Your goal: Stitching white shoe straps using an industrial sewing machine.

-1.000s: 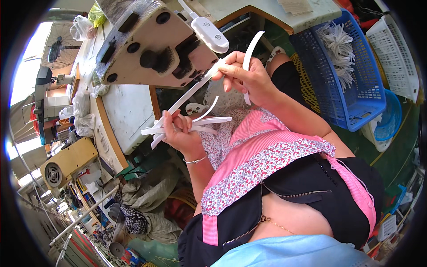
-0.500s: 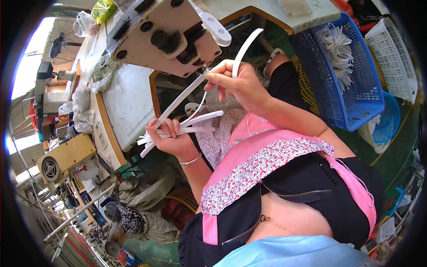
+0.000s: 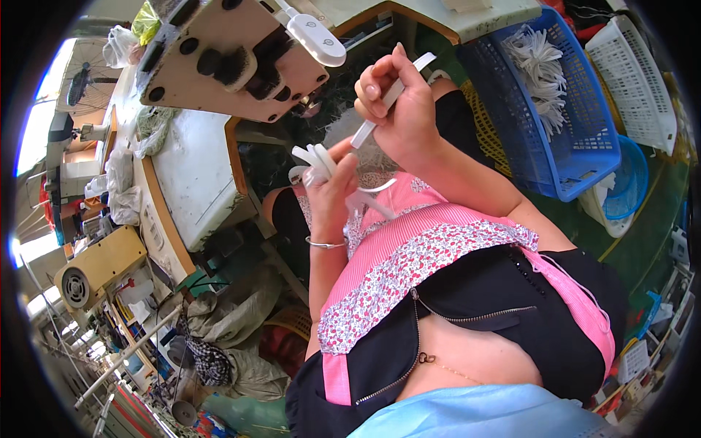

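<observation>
My right hand is closed around a flat white strip, which slants out past the fingers at both ends. Just left of it and lower, my left hand grips a bunch of white strips. Their looped ends stick up above the fingers, and other ends trail below, blurred, over the pink apron. The lower end of the right hand's strip is close to my left fingertips; whether they touch I cannot tell. Both hands are below and right of a beige sewing machine head, apart from it.
A white lamp-like unit hangs off the machine. The white worktable has a wooden edge. At right, a blue basket holds bundled white strips; a white basket and a blue basin stand beside it.
The strip has come away from the machine. My right hand has turned palm up and moved right; my left hand has risen rightward with its bunch, closer to the right hand.
</observation>
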{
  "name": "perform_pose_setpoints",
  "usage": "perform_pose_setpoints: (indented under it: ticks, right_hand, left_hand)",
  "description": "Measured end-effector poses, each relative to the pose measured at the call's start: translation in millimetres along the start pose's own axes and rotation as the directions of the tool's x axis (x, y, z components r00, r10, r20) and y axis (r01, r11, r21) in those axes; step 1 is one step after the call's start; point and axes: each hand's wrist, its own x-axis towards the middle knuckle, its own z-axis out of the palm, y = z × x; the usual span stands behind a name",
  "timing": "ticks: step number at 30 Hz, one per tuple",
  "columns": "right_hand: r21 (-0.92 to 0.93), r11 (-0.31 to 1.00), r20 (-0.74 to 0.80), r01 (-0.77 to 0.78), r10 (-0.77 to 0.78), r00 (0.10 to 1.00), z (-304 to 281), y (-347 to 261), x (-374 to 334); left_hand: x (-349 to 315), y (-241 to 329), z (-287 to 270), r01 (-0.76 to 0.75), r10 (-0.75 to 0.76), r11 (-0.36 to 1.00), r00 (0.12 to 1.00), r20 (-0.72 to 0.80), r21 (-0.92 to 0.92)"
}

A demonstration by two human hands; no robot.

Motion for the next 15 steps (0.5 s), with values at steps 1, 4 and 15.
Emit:
perform_pose_setpoints:
  ticks: [1, 4, 15]
  right_hand:
    - [-0.066, 0.997, -0.039, 0.037, -0.04, 0.998, 8, 2, 0]
    - [-0.162, 0.984, -0.08, 0.077, -0.091, 0.993, 10, 8, -3]
    - [-0.649, 0.76, 0.065, 0.035, 0.009, 0.998, -17, 3, -15]
  left_hand:
    - [2, 1, 1, 0.027, -0.023, 0.987, 0.999, 0.026, -0.158]
    - [7, 14, 3, -0.052, 0.053, 0.992, 0.999, 0.001, -0.112]
    - [26, 36, 18, -0.197, 0.177, 0.977, 0.964, -0.201, -0.083]
